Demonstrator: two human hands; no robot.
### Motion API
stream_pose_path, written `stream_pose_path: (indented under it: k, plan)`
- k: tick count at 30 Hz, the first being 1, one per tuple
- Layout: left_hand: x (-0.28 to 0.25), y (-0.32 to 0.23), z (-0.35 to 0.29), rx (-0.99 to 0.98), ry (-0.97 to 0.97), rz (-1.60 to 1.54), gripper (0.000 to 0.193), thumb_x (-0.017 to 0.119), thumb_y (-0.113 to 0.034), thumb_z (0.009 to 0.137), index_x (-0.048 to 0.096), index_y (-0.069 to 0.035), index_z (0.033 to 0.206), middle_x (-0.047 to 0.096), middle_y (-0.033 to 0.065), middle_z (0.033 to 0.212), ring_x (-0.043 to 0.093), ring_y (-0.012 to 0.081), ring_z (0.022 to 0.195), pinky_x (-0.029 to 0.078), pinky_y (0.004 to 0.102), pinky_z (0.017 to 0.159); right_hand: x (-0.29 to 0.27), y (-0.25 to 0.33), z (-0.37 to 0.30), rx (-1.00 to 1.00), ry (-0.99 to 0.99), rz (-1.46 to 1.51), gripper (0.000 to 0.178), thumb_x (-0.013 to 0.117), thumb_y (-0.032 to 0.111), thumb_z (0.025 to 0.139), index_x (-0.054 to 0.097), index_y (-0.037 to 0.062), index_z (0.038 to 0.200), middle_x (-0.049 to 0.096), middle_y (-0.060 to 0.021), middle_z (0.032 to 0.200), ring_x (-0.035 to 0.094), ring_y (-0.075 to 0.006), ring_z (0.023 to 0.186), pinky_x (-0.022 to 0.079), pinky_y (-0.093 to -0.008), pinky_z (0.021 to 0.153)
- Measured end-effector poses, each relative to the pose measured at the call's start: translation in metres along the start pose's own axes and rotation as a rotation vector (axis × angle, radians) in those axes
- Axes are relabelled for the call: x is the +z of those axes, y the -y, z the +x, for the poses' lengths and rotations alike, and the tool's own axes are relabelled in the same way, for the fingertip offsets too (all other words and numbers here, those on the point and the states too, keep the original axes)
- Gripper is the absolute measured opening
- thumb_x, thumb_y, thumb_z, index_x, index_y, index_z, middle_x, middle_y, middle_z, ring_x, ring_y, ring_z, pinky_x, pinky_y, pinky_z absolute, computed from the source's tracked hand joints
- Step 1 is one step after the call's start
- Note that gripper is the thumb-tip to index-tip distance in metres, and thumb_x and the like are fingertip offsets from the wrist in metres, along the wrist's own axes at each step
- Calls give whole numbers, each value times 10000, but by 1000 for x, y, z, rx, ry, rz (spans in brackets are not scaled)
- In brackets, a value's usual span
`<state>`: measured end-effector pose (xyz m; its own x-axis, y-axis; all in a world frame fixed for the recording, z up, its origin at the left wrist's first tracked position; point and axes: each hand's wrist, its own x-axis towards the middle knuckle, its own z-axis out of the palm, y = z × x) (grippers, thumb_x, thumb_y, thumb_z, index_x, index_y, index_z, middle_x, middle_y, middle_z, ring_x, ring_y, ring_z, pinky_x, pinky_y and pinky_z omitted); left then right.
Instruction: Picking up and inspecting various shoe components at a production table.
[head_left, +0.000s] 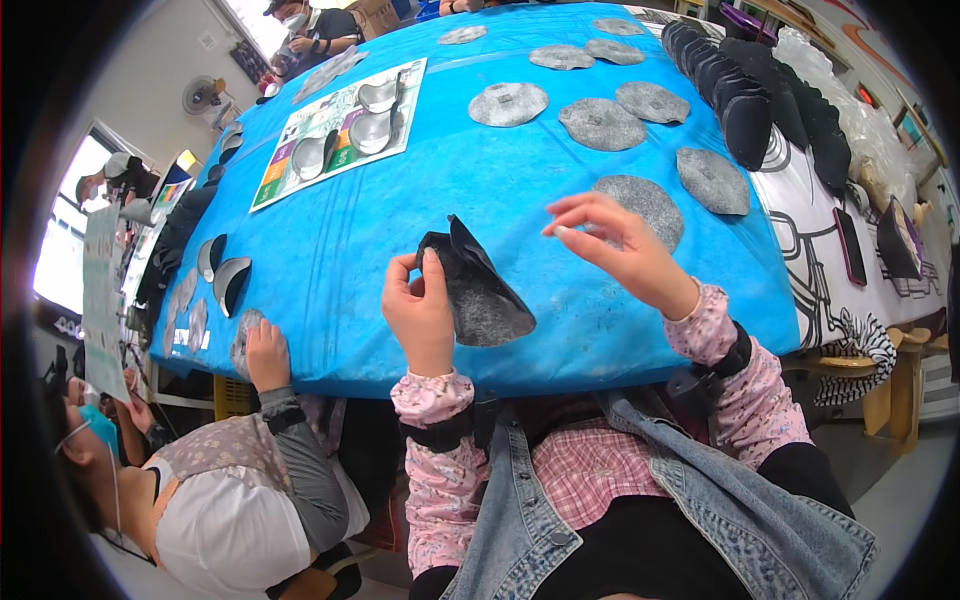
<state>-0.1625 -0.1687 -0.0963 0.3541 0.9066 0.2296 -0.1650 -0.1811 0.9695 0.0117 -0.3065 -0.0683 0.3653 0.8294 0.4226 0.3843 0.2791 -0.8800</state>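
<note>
My left hand (418, 315) pinches the upper left edge of a folded, dark grey and black fabric-like piece (488, 315) between thumb and fingers. The piece hangs over the blue-covered table (440, 190), its black flaps standing apart at the top. To the right, my right hand (625, 245) is raised with its fingers stretched out and holds nothing. Partly hidden behind it lies a flat, speckled grey disc (655, 212). Further grey discs, such as this one (713, 180), lie across the right and far side of the table.
Stacked black curved pieces (715, 85) line the far right edge. A phone (849, 246) rests on the white cloth there. A printed sheet (340, 125) bearing silvery-grey curved pieces lies far left. At near left, a co-worker's hand (267, 355) touches a grey disc.
</note>
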Motion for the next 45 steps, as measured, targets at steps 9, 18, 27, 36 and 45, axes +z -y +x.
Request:
stream_pose_path:
  k: [9, 18, 27, 36, 45]
  plan:
    - [21, -24, -16, 327, -63, 441, 134, 609, -128, 853, 595, 3, 877, 610, 99, 826, 613, 194, 652, 488, 261, 542, 63, 10, 28, -287, -81, -732, 270, 684, 236, 730, 494, 48, 762, 542, -92, 728, 572, -272, 701, 460, -357, 589]
    - [-4, -23, -15, 97, 39, 342, 175, 606, -167, 877, 593, 6, 860, 584, 21, 728, 502, 58, 585, 372, 216, 475, 49, -6, 33, -258, 56, -522, 179, 626, 177, 826, 525, 30, 841, 567, -111, 738, 584, -246, 679, 458, -334, 584]
    - [-43, -11, -12, -93, 365, 17, 184, 567, -181, 916, 551, -22, 824, 534, -57, 744, 443, 21, 698, 350, 175, 623, 4, 21, 25, 441, 542, 216, 236, 600, 294, 882, 524, 80, 817, 542, 30, 675, 417, -16, 538, 323, -175, 460]
    - [-72, -15, -27, -163, 325, -57, 110, 554, -141, 919, 546, -43, 870, 467, -80, 732, 371, 8, 658, 292, 178, 577, -1, 40, 36, 558, 724, 252, 210, 587, 232, 898, 496, 65, 809, 535, 14, 650, 422, -20, 473, 307, -177, 403]
    - [-63, -15, -30, -454, 436, -834, 528, 327, -434, 972, 375, -46, 1326, 490, 101, 1283, 527, 205, 1114, 419, 372, 952, 45, 14, 56, 536, 569, 225, 204, 529, 227, 933, 494, 34, 878, 535, 11, 690, 510, -43, 548, 417, -193, 443]
